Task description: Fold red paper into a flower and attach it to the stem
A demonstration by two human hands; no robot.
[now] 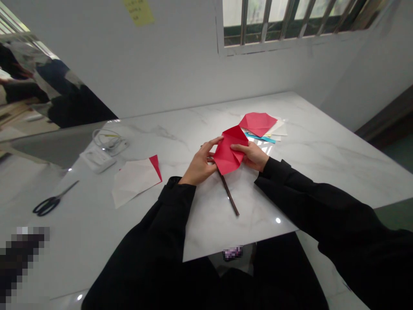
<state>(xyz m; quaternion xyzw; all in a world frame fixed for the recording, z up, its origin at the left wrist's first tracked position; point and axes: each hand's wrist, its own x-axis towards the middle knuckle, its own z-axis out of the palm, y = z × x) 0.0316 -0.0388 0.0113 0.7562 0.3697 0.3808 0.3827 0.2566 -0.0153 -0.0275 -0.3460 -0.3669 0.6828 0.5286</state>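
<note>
Above the white marble table (322, 146), red folded origami sheet (227, 150) gripped by its edges between left hand (198, 164) and right hand (251, 156), both narrowly closed on the paper; slim dark-brown stick (229, 196) just below, pink folded paper (257, 124) and pale stacked sheets (277, 128) just beyond.

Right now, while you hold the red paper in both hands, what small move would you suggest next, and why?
I would probably lower the red paper onto the table and press its creases flat, because the left hand and right hand seem to hold it above the surface, where its folds look loose.
</note>
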